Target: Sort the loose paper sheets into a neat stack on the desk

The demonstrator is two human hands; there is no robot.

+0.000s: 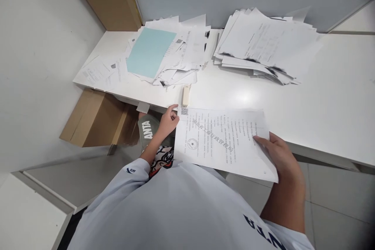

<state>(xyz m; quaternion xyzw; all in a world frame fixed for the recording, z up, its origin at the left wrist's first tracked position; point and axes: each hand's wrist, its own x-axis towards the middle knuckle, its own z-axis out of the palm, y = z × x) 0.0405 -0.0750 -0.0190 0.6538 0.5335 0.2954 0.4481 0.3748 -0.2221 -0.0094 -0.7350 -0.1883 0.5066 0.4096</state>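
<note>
"Where was the document (pixel 222 142)?"

"Between both hands, fingers closed on its edges: left hand (pixel 168 122), right hand (pixel 278 156)."

"Surface?"

"White desk (pixel 243 99) just beyond, paper piles (pixel 263 43) on it."

The head-worn camera is looking forward and steeply down over the person's chest (pixel 175 207) toward the white table (pixel 293 105). It is framing the left hand (pixel 168 122) and right hand (pixel 278 156) close up, paper piles (pixel 263 43) farther off.
</note>
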